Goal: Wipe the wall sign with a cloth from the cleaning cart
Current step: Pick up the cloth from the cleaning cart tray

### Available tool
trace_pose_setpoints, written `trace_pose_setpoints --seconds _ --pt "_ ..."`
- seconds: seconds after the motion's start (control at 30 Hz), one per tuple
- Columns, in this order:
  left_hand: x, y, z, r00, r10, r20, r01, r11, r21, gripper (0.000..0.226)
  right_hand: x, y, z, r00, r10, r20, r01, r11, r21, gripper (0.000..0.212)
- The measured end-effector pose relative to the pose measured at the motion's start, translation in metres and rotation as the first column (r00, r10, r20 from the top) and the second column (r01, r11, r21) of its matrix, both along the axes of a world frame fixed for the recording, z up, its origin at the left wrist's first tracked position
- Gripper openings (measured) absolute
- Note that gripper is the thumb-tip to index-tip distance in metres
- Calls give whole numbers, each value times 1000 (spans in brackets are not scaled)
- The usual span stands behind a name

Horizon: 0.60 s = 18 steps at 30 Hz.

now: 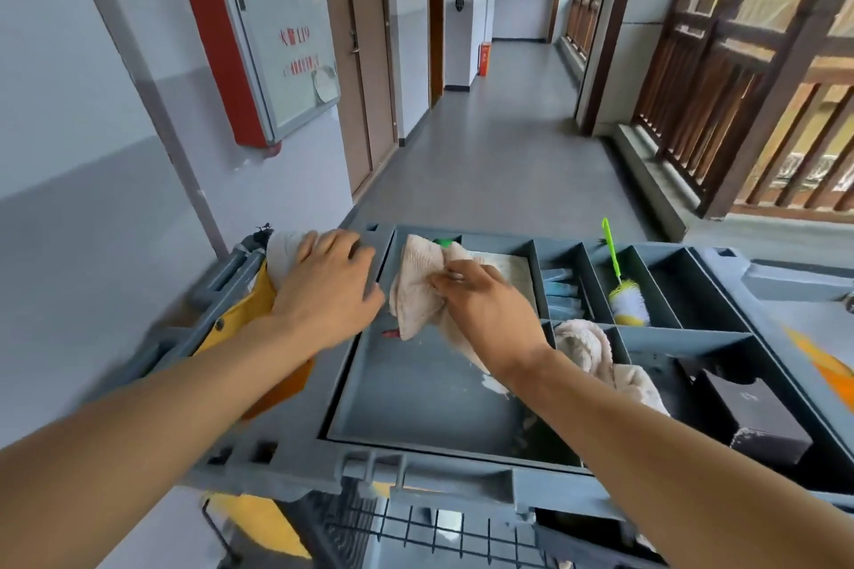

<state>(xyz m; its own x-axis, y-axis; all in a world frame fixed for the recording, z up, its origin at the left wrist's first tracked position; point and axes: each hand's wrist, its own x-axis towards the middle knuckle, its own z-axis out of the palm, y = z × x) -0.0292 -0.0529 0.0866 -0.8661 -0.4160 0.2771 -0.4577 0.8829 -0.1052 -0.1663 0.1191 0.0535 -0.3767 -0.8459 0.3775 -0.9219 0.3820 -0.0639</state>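
Cart tray (416, 393): crumpled, perhaps damp, beige cloth (416, 286).

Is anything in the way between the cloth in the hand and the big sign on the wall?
Nothing visible blocks it. The right hand grips the cloth over the cart tray. The wall sign hangs up to the left. Only the left hand, resting on the cart's left edge, lies on that side, down low.

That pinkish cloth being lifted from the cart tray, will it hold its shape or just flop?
Probably flops: the cloth droops in folds below the right hand pinching it. Likely light, since a fingertip pinch holds it. Its textured weave suggests little slipping.
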Motion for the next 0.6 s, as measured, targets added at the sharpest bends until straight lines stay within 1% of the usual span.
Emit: trace_pose_setpoints --seconds 0.13,0.2,0.33,0.4,0.43,0.47,0.5,0.53,0.57,0.6 --pt "10 12 59 998 17 -54 -22 996 -91 51 5 3 56 999 32 3 -31 994 -103 45" --pt "18 20 89 998 24 -65 -33 988 -150 54 11 6 84 998 53 25 -47 979 -198 42" --pt "44 37 151 993 57 -103 -81 966 -246 58 22 5 136 991 126 42 -98 908 -407 40" --pt "59 44 178 987 95 -133 -129 953 -275 59 29 -1 158 974 192 123 -110 868 -485 27" --pt "66 48 189 983 115 -145 -153 944 -292 58 35 -6 168 947 256 193 -124 847 -516 21" --pt "73 51 198 979 129 -160 -174 935 -309 56 39 -11 175 920 313 237 -132 815 -565 19" --pt "81 52 206 975 138 -176 -190 925 -327 54 46 -16 182 905 351 242 -150 793 -590 20" --pt "95 54 215 970 155 -187 -213 914 -344 53 56 -23 190 902 388 188 -201 764 -613 21" --pt "103 54 221 968 165 -191 -224 910 -350 54 63 -25 194 902 393 178 -214 767 -605 24" --pt "112 54 227 965 184 -184 -241 902 -358 56 68 -28 198 902 403 155 -221 739 -637 28"
